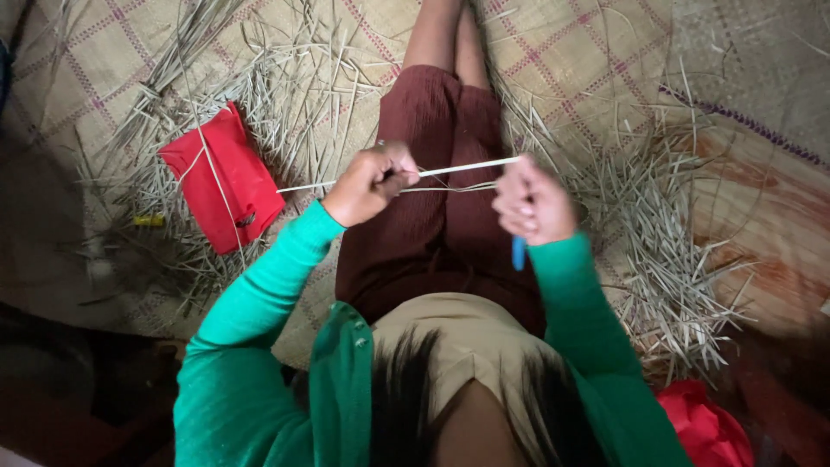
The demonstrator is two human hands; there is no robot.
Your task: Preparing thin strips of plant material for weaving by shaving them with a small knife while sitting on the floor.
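Note:
My left hand point(372, 182) pinches a thin pale reed strip point(462, 167) that runs level across my lap, its far end reaching left toward the red pouch. My right hand point(532, 203) is closed around a blue-handled tool point(518, 252) whose handle sticks out below the fist; the fist meets the strip's right end. Both arms wear green sleeves. My legs in dark maroon cloth point(441, 190) stretch forward underneath.
A flat red pouch point(223, 177) lies on the woven mat point(588, 52) at the left, among scattered dry reed scraps point(657, 233). A small yellow object point(149, 220) sits left of the pouch. Red cloth point(705, 424) shows at the lower right.

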